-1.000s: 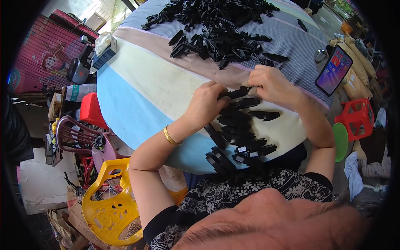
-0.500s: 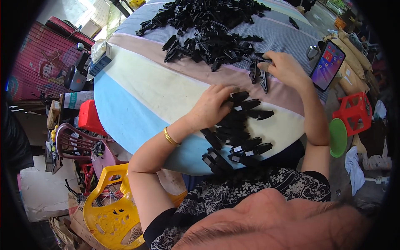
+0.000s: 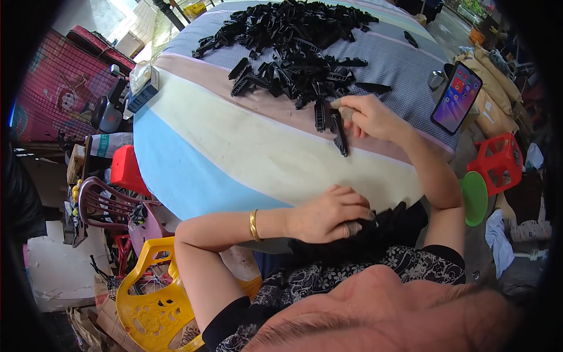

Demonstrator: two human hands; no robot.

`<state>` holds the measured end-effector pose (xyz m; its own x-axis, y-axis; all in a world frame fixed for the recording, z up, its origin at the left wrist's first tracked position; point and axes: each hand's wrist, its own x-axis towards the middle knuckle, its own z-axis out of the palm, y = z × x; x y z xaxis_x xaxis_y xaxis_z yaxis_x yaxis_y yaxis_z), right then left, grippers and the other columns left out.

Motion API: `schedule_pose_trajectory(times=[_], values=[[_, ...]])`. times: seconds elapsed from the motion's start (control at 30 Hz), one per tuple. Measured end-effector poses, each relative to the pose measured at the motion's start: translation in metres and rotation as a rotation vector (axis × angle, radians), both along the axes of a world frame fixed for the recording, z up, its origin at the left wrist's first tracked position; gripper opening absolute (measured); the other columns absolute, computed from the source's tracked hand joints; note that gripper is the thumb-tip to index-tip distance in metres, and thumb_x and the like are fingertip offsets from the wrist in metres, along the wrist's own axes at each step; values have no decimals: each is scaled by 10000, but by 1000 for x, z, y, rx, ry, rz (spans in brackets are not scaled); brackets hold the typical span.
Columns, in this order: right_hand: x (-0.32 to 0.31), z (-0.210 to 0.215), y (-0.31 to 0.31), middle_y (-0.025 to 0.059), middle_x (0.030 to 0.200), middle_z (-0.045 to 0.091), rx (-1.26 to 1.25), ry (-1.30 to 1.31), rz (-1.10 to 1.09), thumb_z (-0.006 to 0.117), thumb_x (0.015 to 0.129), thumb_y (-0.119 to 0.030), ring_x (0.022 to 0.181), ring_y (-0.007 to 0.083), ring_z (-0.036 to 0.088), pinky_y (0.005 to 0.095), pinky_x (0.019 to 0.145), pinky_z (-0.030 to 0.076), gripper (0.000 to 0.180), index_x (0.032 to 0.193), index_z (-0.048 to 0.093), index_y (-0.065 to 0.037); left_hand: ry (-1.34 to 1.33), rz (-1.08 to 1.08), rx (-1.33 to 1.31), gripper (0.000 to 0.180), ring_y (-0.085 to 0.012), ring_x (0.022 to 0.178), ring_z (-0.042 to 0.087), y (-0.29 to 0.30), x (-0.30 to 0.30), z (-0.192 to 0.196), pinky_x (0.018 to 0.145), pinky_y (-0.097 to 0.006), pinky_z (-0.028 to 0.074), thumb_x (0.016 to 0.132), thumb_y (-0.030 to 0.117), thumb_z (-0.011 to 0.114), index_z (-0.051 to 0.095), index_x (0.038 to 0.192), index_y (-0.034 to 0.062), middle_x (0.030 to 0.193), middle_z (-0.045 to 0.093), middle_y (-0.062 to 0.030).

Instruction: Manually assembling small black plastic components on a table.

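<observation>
Near the front table edge, my left hand (image 3: 328,218) is curled over a dark cluster of black plastic parts (image 3: 390,223). Its fingers are bent together, and what lies under them is hidden. My right hand (image 3: 375,120) is at the near side of the heap, its fingers bent at the top end of a long, narrow black plastic part (image 3: 339,138). Another such part (image 3: 319,116) lies beside it. Beyond them spreads a large heap of the same black parts (image 3: 281,32), some with ladder-like slots.
A striped cloth covers the round table (image 3: 217,141). A phone (image 3: 457,97) with a lit screen stands at the right edge, and a tissue box (image 3: 143,88) at the left. A yellow chair (image 3: 155,293), red stool (image 3: 498,161) and green round lid (image 3: 474,198) surround the table.
My left hand has swept the nearby black parts off the cloth toward my body. My right hand has come left and nearer, and two long parts have shifted with it.
</observation>
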<state>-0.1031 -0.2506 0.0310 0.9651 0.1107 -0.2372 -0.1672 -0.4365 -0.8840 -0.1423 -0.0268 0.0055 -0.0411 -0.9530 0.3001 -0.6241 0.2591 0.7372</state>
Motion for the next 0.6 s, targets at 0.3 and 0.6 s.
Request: schedule_pose_trajectory(times=[0.3,0.6], values=[[14,-23,-8,110,1056,572,-538,-741,336,575,688,52,972,293,538,356,842,448,341,1019,607,-22,-271,360,-171,331,-317,925,536,-6,44,20,786,-392,472,653,-40,568,604,971,44,972,556,-116],[12,-21,-2,124,856,601,-469,-695,375,612,661,-34,800,291,589,370,684,475,340,1000,616,-19,-278,786,72,433,-350,909,530,-10,117,-7,817,-415,456,671,138,731,561,1055,32,955,541,-154]])
